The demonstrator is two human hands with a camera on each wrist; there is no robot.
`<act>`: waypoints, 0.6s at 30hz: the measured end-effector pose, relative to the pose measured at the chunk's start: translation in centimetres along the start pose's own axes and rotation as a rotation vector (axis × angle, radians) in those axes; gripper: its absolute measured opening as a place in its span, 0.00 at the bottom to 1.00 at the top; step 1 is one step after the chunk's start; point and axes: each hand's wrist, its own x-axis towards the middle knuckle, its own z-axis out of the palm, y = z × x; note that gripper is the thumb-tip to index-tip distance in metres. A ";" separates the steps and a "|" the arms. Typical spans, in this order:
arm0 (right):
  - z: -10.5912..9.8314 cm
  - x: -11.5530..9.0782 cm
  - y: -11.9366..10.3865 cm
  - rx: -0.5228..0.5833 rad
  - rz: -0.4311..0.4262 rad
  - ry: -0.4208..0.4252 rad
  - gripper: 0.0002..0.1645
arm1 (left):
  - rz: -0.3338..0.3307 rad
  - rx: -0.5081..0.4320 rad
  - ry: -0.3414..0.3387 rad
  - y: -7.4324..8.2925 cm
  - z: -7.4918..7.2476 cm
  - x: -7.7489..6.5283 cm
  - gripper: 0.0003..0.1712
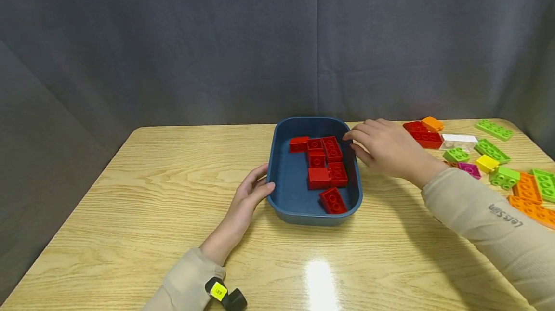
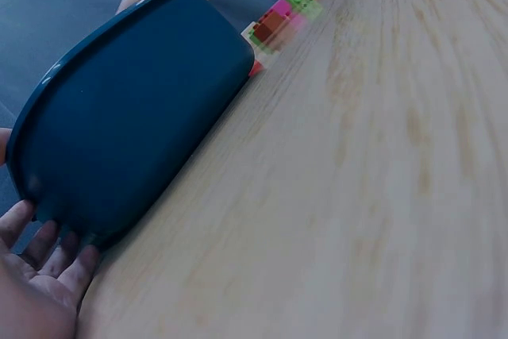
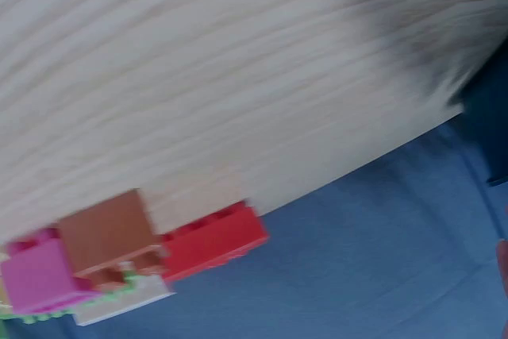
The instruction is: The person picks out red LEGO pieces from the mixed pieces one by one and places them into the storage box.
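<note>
A dark blue plastic bin (image 1: 288, 217) stands on the table with several red toy bricks (image 1: 318, 178) lying in it, some showing their hollow undersides. My left hand (image 1: 249, 195) holds the bin's left side, thumb over the rim and the other fingers (image 2: 59, 256) against the outer wall. At the far right of the rim is my right hand (image 1: 381, 147), its fingertips just over the edge with a gap between thumb and forefinger. No brick shows in that hand. In the right wrist view only a fingertip (image 3: 503, 263) appears at the right border.
To the right lie more bricks: red ones (image 1: 427, 139), a clear white one (image 1: 458, 142), green ones (image 1: 505, 177), a yellow one (image 1: 487, 163), a magenta one (image 1: 469, 170) and orange ones (image 1: 526, 188). Behind the wooden table (image 1: 173, 181) hangs a grey curtain (image 1: 217, 51).
</note>
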 end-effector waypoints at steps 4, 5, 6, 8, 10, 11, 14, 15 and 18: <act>0.2 -0.8 1.3 -0.014 0.011 0.022 0.13 | -0.003 -0.004 0.000 0.1 0.0 0.0 0.29; 0.2 -1.0 1.6 -0.019 0.014 0.027 0.13 | -0.003 -0.004 0.000 0.1 0.0 0.0 0.29; 0.2 -1.2 1.9 -0.024 0.020 0.030 0.13 | -0.003 -0.005 0.000 0.1 0.0 0.0 0.29; 0.2 -1.6 2.5 -0.037 0.031 0.043 0.12 | -0.003 -0.007 0.001 0.1 0.0 0.0 0.29; 0.2 -2.0 3.0 -0.049 0.036 0.049 0.12 | -0.003 -0.009 0.001 0.1 0.0 0.0 0.29; 0.2 -2.2 3.3 -0.055 0.040 0.052 0.12 | -0.005 -0.009 0.001 0.1 0.0 0.0 0.29; 0.4 -2.9 4.2 -0.071 0.050 0.054 0.12 | -0.010 -0.007 0.000 0.1 0.0 -0.1 0.29; 0.3 -3.1 4.5 -0.072 0.059 0.048 0.12 | -0.010 -0.005 0.000 0.1 0.0 -0.1 0.29; 0.2 -3.7 5.1 -0.077 0.100 0.022 0.12 | -0.007 0.002 -0.001 0.1 0.0 0.0 0.29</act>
